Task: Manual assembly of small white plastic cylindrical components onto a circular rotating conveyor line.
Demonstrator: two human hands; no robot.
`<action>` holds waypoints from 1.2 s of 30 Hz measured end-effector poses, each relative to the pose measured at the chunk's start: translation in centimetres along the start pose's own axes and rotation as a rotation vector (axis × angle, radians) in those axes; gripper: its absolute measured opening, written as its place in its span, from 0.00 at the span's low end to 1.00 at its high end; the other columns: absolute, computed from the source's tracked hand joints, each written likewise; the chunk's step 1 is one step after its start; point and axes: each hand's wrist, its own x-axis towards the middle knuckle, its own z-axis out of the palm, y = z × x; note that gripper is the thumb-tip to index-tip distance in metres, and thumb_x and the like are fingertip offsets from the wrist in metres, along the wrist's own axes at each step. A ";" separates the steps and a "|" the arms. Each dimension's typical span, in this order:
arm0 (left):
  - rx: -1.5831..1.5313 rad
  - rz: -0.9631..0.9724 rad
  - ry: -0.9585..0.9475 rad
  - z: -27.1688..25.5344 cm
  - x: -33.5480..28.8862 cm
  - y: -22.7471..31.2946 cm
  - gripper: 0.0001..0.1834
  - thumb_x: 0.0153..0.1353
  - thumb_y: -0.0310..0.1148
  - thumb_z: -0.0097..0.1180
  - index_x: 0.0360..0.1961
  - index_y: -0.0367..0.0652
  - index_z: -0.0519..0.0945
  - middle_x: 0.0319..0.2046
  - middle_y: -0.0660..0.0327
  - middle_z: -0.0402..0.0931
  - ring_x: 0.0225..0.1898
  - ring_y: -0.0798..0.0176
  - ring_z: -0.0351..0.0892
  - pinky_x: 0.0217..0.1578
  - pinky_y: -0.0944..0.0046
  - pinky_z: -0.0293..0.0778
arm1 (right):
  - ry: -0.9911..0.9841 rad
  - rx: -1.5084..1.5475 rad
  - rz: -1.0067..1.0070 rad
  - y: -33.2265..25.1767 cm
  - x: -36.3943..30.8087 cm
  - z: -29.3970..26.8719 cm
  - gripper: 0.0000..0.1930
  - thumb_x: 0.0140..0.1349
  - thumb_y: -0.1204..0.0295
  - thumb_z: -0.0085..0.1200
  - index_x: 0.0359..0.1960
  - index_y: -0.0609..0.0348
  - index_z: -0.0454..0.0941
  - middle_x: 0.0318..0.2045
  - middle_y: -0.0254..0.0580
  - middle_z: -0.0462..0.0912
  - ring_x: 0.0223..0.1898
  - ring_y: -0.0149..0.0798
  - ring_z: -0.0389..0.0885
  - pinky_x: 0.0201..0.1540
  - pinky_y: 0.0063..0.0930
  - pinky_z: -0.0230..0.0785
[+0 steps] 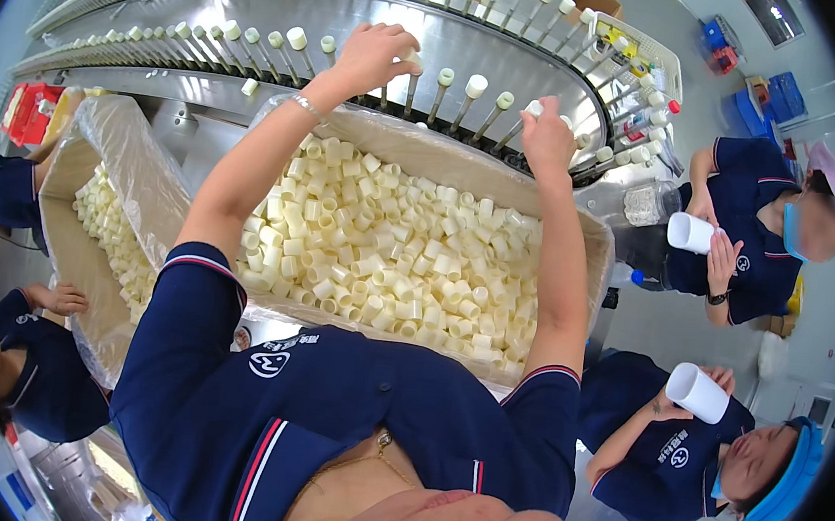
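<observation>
At the conveyor's near row of upright rods, my left hand [372, 58] has its fingers closed round a short cream plastic cap [412, 63] on top of a rod. Farther right along the same row, my right hand [548, 140] pinches another cream cap [534, 109] at a rod's tip. Between my hands several rods carry caps, one of them a whiter cap [475, 86]. Below my arms, a big carton [593, 267] lined with clear plastic holds a heap of loose cream caps [389, 248].
The metal conveyor [381, 18] curves round at the right, with capped rods along both sides. A second lined carton [65, 217] of caps stands at the left. Co-workers are on both sides; two at the right hold white cups [697, 392]. One loose cap [249, 87] lies by the conveyor.
</observation>
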 end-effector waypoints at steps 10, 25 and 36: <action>0.347 0.410 0.080 5.1 4.4 4.3 0.20 0.51 0.40 0.63 0.44 0.43 0.78 0.42 0.61 0.76 0.44 0.51 0.75 0.52 0.52 0.64 | 0.178 0.214 -0.602 -1.6 -9.7 2.8 0.07 0.58 0.66 0.58 0.33 0.53 0.78 0.22 0.40 0.82 0.21 0.43 0.81 0.22 0.34 0.71; 0.119 0.234 -0.447 11.3 -14.7 5.4 0.12 0.48 0.26 0.54 0.37 0.38 0.77 0.38 0.55 0.75 0.45 0.54 0.75 0.37 0.60 0.78 | -0.303 -0.352 -0.317 -2.6 -13.4 15.5 0.09 0.57 0.67 0.53 0.31 0.61 0.79 0.22 0.49 0.84 0.27 0.49 0.85 0.32 0.38 0.78; -0.682 0.089 -0.442 1.6 -11.1 6.3 0.12 0.57 0.22 0.57 0.44 0.36 0.75 0.39 0.56 0.74 0.41 0.58 0.78 0.43 0.60 0.75 | -0.326 0.049 -0.351 -4.1 -11.8 8.1 0.18 0.52 0.72 0.56 0.45 0.62 0.71 0.31 0.55 0.82 0.35 0.57 0.83 0.35 0.52 0.74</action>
